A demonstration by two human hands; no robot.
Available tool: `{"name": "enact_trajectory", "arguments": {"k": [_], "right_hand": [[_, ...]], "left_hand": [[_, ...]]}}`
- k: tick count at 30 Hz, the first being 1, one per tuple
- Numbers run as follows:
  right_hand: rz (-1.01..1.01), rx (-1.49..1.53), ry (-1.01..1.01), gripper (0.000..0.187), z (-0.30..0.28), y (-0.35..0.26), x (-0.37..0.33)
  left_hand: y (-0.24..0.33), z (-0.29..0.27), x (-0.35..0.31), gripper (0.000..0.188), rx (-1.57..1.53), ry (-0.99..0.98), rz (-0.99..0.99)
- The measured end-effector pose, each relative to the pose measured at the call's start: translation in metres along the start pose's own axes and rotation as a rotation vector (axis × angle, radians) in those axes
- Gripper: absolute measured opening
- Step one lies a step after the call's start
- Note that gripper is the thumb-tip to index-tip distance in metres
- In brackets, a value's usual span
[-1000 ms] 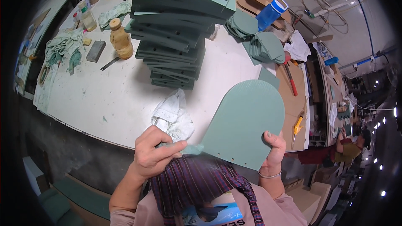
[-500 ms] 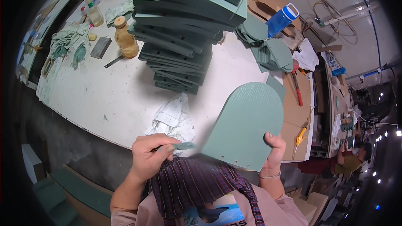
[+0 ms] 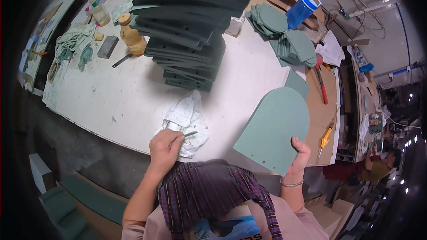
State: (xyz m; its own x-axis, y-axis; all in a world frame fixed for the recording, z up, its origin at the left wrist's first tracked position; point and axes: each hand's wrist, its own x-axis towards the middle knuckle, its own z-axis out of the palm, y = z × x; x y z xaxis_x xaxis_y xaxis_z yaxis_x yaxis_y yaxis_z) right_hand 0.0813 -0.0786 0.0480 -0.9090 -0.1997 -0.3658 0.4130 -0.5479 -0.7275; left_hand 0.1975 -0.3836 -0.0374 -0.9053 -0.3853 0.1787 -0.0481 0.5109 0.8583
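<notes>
A green panel (image 3: 275,126) with one rounded end and small holes along its straight edge is tilted in the air at the front right. My right hand (image 3: 297,159) grips its lower right edge, thumb on the face and fingers behind it. My left hand (image 3: 165,149) is closed, pinching a thin, dark green strip (image 3: 190,134) whose material I cannot make out. That strip is over a crumpled white cloth (image 3: 192,111), apart from the panel. Beyond the cloth rises a tall, uneven stack of green panels (image 3: 184,40).
Left on the white table (image 3: 102,106) are a capped yellowish bottle (image 3: 131,38), a grey block (image 3: 108,47) and stained rags (image 3: 73,40). On the right lie smaller green panels (image 3: 296,46), a blue jug (image 3: 302,11), a red-handled tool (image 3: 322,86) and a yellow-handled tool (image 3: 327,138). A person (image 3: 378,162) sits far right.
My left hand has moved up over the white cloth with the strip, away from the panel. The panel has shifted right in my right hand. The whole view has also shifted slightly.
</notes>
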Motion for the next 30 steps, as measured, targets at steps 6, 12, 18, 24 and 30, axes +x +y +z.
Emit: {"name": "enact_trajectory", "arguments": {"k": [6,12,18,24,30], "right_hand": [[0.038,0.083,0.078,0.051,-0.011,0.008,-0.018],[0.01,0.083,0.061,0.049,-0.017,0.01,-0.032],[-0.024,0.053,0.071,0.052,-0.021,0.011,-0.042],[-0.002,0.047,0.041,0.054,-0.027,0.009,-0.047],[0.01,0.028,0.071,0.053,-0.03,0.009,-0.047]], "left_hand": [[-0.015,0.02,0.005,0.008,0.267,0.081,0.089],[-0.03,0.028,0.003,0.008,0.333,0.084,0.11],[-0.033,0.034,0.003,0.008,0.319,0.085,0.162],[-0.037,0.042,0.004,0.011,0.345,0.096,0.16],[-0.042,0.045,0.004,0.01,0.374,0.087,0.172]]}}
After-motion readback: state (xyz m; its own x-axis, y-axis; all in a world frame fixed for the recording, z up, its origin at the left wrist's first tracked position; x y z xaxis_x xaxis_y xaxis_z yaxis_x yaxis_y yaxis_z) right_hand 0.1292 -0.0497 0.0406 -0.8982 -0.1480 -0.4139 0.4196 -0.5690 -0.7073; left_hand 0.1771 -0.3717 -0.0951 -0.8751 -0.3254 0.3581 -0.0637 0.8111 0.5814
